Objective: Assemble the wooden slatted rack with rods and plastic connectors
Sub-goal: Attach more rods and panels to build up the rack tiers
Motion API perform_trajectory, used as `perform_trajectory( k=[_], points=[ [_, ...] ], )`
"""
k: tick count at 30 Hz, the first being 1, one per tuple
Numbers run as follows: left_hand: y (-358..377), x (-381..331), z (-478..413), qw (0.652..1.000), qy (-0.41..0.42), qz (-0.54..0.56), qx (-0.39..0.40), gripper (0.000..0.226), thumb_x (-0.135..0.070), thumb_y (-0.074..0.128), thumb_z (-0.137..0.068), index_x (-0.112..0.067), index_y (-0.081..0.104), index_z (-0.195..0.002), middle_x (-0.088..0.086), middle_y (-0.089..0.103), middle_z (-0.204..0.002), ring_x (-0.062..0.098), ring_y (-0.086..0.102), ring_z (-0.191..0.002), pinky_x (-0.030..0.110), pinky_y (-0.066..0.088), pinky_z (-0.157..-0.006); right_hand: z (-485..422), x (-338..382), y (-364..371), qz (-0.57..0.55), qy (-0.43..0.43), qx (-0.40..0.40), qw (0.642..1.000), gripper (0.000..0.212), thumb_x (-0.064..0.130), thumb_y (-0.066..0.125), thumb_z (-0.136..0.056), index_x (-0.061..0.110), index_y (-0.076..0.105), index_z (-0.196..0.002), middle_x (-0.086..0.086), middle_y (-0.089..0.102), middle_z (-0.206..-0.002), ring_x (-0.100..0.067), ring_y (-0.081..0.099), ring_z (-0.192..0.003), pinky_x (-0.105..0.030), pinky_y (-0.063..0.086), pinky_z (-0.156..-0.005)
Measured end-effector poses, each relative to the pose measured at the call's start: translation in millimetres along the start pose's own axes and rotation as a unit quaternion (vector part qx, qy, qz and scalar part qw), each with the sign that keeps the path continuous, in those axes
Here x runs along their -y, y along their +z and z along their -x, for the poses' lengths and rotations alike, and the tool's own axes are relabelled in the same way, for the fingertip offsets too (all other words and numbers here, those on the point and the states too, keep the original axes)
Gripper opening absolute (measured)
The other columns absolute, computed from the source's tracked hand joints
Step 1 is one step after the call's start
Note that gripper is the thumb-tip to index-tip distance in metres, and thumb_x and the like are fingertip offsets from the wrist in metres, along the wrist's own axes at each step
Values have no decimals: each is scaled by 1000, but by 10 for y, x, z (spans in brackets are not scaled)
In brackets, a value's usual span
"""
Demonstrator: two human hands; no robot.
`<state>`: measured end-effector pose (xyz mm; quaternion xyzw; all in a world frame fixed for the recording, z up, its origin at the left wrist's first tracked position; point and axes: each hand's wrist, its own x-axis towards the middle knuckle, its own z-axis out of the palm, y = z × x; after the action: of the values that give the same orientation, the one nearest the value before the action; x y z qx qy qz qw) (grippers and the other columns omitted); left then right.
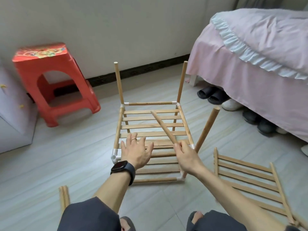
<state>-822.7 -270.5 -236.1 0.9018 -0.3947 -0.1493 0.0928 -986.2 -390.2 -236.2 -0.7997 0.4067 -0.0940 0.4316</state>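
A part-built wooden rack [150, 125] stands on the floor, its slatted shelves joined by rods and white plastic connectors [115, 155]. Three rods rise from its corners: two at the back [119, 82] and one at the front right [207, 129]. My left hand [135, 151] hovers flat with fingers spread over the front slats, near the open front-left connector. My right hand [184, 153] pinches the near end of a loose rod [162, 126] lying diagonally across the upper shelf.
A spare slatted panel [250, 184] lies on the floor at the right. Two loose rods [64, 197] lie at the lower left. A red plastic stool [53, 80] stands at the left, a bed with pink bedding [258, 72] at the right, shoes [213, 95] beneath it.
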Motion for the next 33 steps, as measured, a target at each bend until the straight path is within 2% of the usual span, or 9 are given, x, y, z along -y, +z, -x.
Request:
perform_trajectory(
  k=[6, 12, 15, 18, 21, 23, 26, 29, 33],
  points=[
    [47, 821, -45, 994, -55, -69, 68, 55, -44, 15, -107, -32, 12, -161, -10, -15, -168, 17, -8, -156, 54, 4, -124, -211, -306, 434, 163, -61, -115, 978, 29, 45, 28, -106, 25, 49, -101, 4, 58, -91, -24, 57, -95, -46, 41, -88],
    [218, 763, 84, 997, -48, -59, 28, 57, -40, 7, -108, -23, 1, -162, -7, -22, -166, 15, -17, -154, 50, -4, -125, -244, -625, 693, 226, -132, -232, 937, 31, 44, 30, -103, 22, 49, -93, 2, 56, -81, -26, 53, -76, -44, 39, -74],
    [219, 706, 176, 995, -19, -91, 32, 57, -39, 7, -108, -19, -6, -160, -6, -22, -165, 12, -24, -151, 48, -14, -121, -342, -686, 595, 234, -160, -236, 930, 29, 42, 31, -104, 20, 47, -94, -2, 56, -78, -28, 53, -73, -46, 41, -76],
    [266, 524, 281, 993, 22, -103, 53, 59, -44, 6, -107, -21, -11, -159, -5, -20, -165, 13, -23, -151, 46, -20, -117, -510, -636, 377, 208, -132, -175, 953, 33, 45, 21, -107, 21, 40, -96, -2, 53, -88, -29, 54, -86, -46, 42, -80],
    [309, 313, 351, 988, 67, -114, 78, 64, -55, 10, -105, -28, 0, -161, -3, -14, -166, 17, -18, -153, 50, -20, -118, -659, -541, 159, 196, -86, -125, 969, 33, 41, 24, -106, 16, 45, -106, -9, 54, -112, -32, 53, -108, -42, 42, -84],
    [345, 180, 398, 976, 119, -149, 106, 65, -64, 17, -101, -36, 11, -160, 2, -16, -166, 21, -17, -153, 57, -19, -119, -677, -520, 96, 170, -60, -124, 976, 35, 33, 30, -108, 7, 49, -122, -14, 52, -133, -33, 46, -128, -48, 44, -97],
    [433, 23, 451, 956, 180, -184, 142, 74, -72, 28, -95, -44, 3, -159, 7, -24, -163, 24, -17, -154, 57, -14, -121, -472, -494, 151, 79, -50, -134, 987, 34, 31, 33, -109, 6, 48, -126, -17, 54, -131, -33, 45, -127, -48, 43, -100],
    [450, -82, 439, 946, 227, -182, 144, 76, -78, 33, -91, -48, 12, -157, 6, -17, -166, 22, -9, -156, 53, -2, -125, -186, -516, 263, 13, -44, -140, 989, 35, 30, 35, -108, 9, 49, -131, -14, 55, -134, -29, 44, -130, -40, 38, -103],
    [433, -336, 392, 950, 245, -158, 112, 98, -92, 4, -71, -45, 35, -152, 6, 4, -169, 25, 28, -150, 46, 24, -119, -133, -663, 313, -1, -68, -110, 992, 38, 37, 33, -108, 23, 43, -141, -2, 50, -147, -23, 45, -136, -40, 41, -109]
  ],
)
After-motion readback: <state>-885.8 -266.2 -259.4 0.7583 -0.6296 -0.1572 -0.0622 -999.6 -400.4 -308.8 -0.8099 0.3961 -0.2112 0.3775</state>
